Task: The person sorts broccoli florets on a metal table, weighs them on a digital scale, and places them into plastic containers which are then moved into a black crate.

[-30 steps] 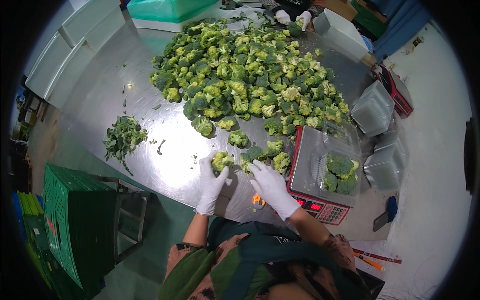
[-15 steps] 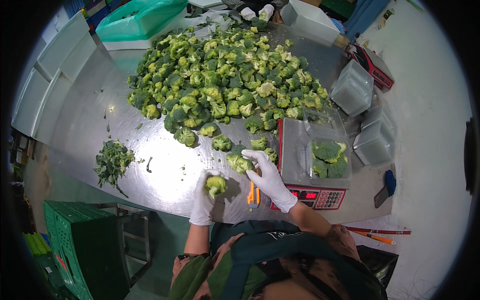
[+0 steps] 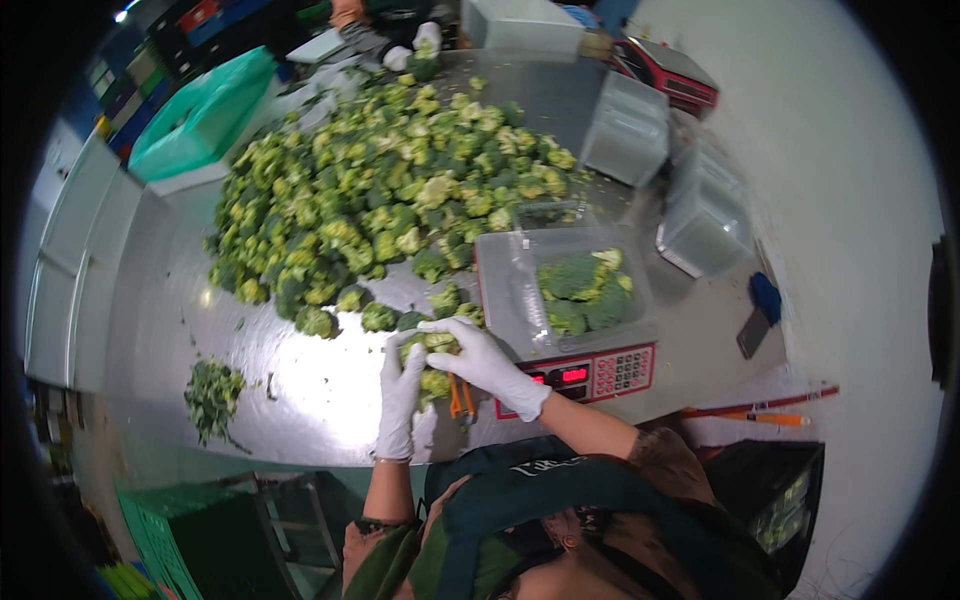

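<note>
My gloved left hand (image 3: 400,385) and right hand (image 3: 480,360) meet at the table's front, both gripping a broccoli floret (image 3: 430,342) between their fingers. Just below it another floret (image 3: 435,385) lies beside an orange-handled cutter (image 3: 460,400); whether a finger touches it I cannot make out. To the right of my hands, a red digital scale (image 3: 625,368) carries an open clear clamshell (image 3: 638,300) with large florets (image 3: 585,290) inside. A broad heap of broccoli (image 3: 370,180) covers the steel table (image 3: 160,300) beyond my hands.
Cut leaves (image 3: 213,395) at left; green-lined box (image 3: 200,110) at back. Stacked clamshells (image 3: 705,215), second scale (image 3: 665,65), phone (image 3: 752,335) at right. White bin (image 3: 520,22) and co-worker's gloved hands (image 3: 415,50) at far edge. Green crates (image 3: 180,530) below left.
My head's view has shifted. My hands have come together: the right brought its floret to the left's fingers, and the floret earlier in my left hand now sits lower, out of its grasp.
</note>
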Demonstrator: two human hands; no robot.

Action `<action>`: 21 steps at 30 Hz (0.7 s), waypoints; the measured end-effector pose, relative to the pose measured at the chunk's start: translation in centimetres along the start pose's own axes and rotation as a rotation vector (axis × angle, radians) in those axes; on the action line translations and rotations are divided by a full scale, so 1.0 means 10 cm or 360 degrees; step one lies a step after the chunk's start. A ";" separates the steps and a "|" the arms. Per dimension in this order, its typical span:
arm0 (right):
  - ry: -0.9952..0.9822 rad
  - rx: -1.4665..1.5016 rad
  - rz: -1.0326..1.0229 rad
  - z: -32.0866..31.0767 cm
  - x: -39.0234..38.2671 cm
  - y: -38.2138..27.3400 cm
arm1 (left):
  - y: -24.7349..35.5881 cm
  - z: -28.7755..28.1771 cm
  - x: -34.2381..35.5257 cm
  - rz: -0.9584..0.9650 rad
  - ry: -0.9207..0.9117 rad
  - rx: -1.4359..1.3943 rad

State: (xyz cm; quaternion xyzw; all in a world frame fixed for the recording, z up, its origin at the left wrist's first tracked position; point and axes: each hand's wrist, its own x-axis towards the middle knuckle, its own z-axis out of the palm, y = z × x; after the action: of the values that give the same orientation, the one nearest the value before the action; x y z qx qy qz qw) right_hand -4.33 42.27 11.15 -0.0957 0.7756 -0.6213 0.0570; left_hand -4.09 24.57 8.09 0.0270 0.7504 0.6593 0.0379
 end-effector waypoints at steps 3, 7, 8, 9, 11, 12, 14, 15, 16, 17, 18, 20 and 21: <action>0.0011 0.0410 0.0014 0.06 0.06 0.21 | 0.10 -0.07 0.03 -0.0019 0.0121 0.0036; 0.0144 0.0142 -0.0266 0.03 0.04 0.16 | 0.22 0.00 0.03 0.0332 0.0175 0.0565; 0.0151 0.0138 -0.0231 0.05 0.03 0.09 | 0.16 -0.02 0.02 0.0192 0.0203 0.0471; 0.0151 0.0134 -0.0197 0.07 0.01 0.03 | 0.14 -0.03 0.00 0.0050 0.0238 0.0377; 0.0305 0.0047 -0.0427 0.09 0.06 -0.12 | 0.14 -0.08 0.00 0.0103 0.0246 0.0048; 0.0213 0.0487 -0.0021 -0.03 0.04 -0.16 | 0.07 -0.05 0.03 0.0186 0.0320 -0.0069; 0.0191 0.0961 0.0344 -0.22 0.05 -0.17 | 0.32 0.06 0.08 -0.0054 0.0316 -0.0776; 0.0264 0.1011 0.0311 -0.21 0.06 -0.17 | 0.25 0.03 0.15 -0.0038 0.0497 -0.0923; 0.0344 0.0936 0.0237 -0.16 0.05 -0.18 | 0.22 -0.06 0.18 -0.0047 0.0686 -0.0815; 0.0425 0.0474 -0.0059 -0.14 0.07 -0.12 | 0.18 -0.09 0.25 -0.0069 0.0830 -0.0724; 0.0499 0.0009 -0.0349 -0.11 0.09 -0.04 | 0.15 -0.14 0.25 -0.0076 0.0791 -0.0438; 0.0497 -0.0467 -0.0548 -0.02 0.04 -0.07 | 0.04 -0.17 0.18 0.0125 0.0523 0.0325; 0.0429 -0.0582 -0.0541 -0.05 0.02 -0.14 | 0.05 -0.14 0.15 0.0283 0.0314 0.0700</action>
State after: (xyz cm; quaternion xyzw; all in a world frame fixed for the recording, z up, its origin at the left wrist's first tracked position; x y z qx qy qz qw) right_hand -4.48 42.44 12.67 -0.1497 0.8483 -0.4787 -0.1699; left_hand -5.76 23.43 8.75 0.0360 0.8706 0.4803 -0.1004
